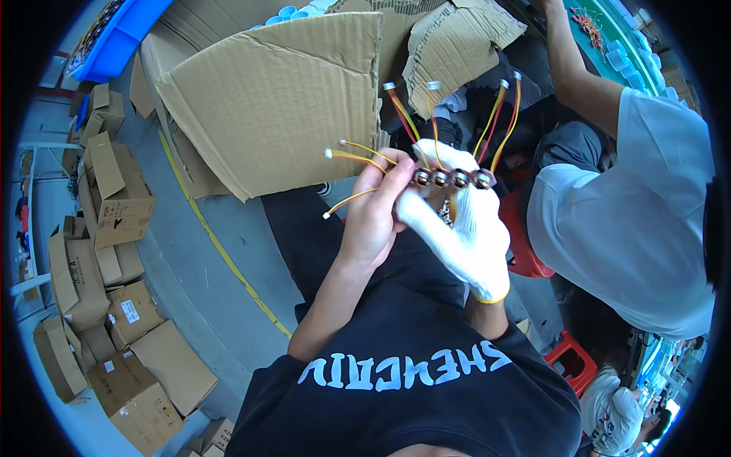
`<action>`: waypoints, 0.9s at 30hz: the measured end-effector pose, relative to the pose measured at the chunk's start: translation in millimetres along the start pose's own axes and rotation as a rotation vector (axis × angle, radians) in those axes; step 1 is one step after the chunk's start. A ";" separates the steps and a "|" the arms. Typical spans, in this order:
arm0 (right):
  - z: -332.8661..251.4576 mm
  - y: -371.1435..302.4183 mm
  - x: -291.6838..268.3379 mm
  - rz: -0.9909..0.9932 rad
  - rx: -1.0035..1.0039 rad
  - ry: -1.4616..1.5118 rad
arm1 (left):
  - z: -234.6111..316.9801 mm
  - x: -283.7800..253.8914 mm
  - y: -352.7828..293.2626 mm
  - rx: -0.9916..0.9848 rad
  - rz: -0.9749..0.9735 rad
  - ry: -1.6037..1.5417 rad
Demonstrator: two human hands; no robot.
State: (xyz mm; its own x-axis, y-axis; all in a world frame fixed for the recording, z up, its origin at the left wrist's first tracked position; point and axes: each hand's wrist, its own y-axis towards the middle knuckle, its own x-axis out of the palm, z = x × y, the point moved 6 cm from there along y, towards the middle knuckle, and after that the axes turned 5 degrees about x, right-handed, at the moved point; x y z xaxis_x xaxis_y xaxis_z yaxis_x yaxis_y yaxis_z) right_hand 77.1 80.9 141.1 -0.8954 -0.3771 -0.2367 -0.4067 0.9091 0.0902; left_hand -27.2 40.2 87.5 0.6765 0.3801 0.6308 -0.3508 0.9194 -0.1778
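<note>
My right hand (468, 236), in a white knitted glove with a yellow cuff edge, grips a row of several small round parts with shiny copper-brown faces (460, 178). Red and yellow wires (496, 126) fan upward from this row and end in small white plug connectors (433, 86). Bare and closed, my left hand (371, 213) meets the row's left end, its thumb and fingers together. More wire leads (354, 157) with white plugs stick out leftward from it; the parts they belong to are hidden in the fingers.
A large open cardboard box (274, 99) stands just beyond my hands. Opened cartons (122, 190) are piled at left, past a yellow floor line (221, 247). A co-worker in a light shirt (617, 221) sits close at right, by a green work surface (601, 46). A red stool (575, 362) is behind.
</note>
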 end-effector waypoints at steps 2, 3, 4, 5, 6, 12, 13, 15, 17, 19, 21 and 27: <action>-3.7 -2.2 -2.7 0.059 0.030 0.218 | 1.1 -0.5 -2.5 0.017 -0.016 0.015; -2.9 -1.9 -6.6 0.060 0.031 0.217 | 2.9 0.8 -4.0 0.036 -0.033 0.030; 5.3 -0.7 -10.1 -0.001 0.138 0.314 | 4.5 2.2 -4.9 0.055 -0.048 0.044; 13.1 -0.1 -12.8 -0.064 0.245 0.411 | 4.7 2.8 -5.1 0.054 -0.048 0.044; 18.9 -0.5 -10.9 -0.127 0.352 0.507 | 4.8 4.4 -5.1 0.052 -0.059 0.012; 36.9 -0.2 10.7 -0.104 0.435 0.916 | 5.1 6.6 -3.6 0.025 0.004 -0.170; 37.7 1.0 10.9 -0.091 0.431 0.917 | 3.3 5.7 -3.1 0.027 0.005 -0.171; 37.7 0.9 11.4 -0.080 0.427 0.918 | -1.1 0.9 -1.6 0.091 -0.012 -0.018; 30.6 -1.0 6.6 -0.018 0.336 0.668 | -1.4 0.3 -1.6 0.121 -0.020 0.057; 26.4 -0.8 2.3 0.015 0.293 0.540 | 8.4 2.2 -3.8 0.284 -0.002 0.378; 26.0 1.0 2.6 -0.015 0.319 0.537 | 12.5 4.1 -5.1 0.363 0.005 0.537; 35.8 5.6 15.2 -0.070 0.365 0.698 | 9.9 -2.0 -0.5 0.275 -0.121 0.168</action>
State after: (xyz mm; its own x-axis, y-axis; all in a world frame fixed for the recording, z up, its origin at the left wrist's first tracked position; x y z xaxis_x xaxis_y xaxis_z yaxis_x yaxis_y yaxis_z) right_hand 67.7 86.6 103.4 -0.8259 -0.3498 0.4421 -0.4895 0.8341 -0.2544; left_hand -34.8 37.9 93.7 0.8132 0.3025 0.4973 -0.4075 0.9059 0.1153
